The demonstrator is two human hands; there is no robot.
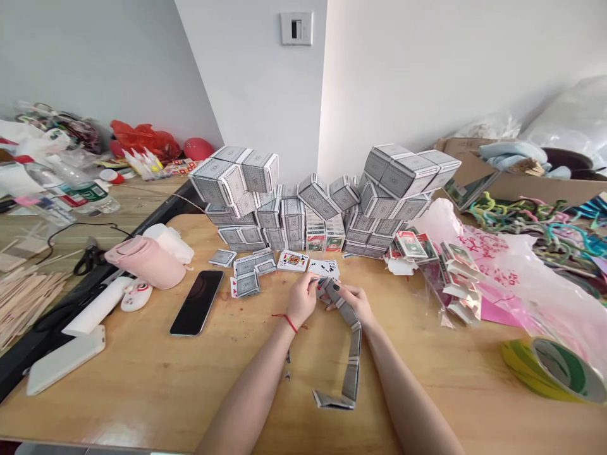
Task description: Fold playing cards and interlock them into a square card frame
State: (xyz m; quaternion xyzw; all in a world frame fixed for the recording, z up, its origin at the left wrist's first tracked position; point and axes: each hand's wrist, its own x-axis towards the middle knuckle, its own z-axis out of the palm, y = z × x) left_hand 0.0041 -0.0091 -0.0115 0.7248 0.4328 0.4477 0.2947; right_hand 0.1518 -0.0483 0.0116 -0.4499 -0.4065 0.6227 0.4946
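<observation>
A curved chain of grey-backed playing cards (351,360) hangs from my hands and curls back at its lower end over the wooden table. My left hand (301,299), with a red string at the wrist, pinches the chain's top end. Closed around the cards just beside it is my right hand (356,302). Right behind my fingers lie a loose stack of cards face up (324,268) and another with a court card on top (293,261). Several folded grey cards (247,282) lie to the left of these.
Stacked card blocks (293,218) stand along the wall. A black phone (196,303), pink bottle (147,262) and white mouse (136,295) sit left. Card boxes (459,265), a pink plastic bag (512,259) and a tape roll (552,370) are right.
</observation>
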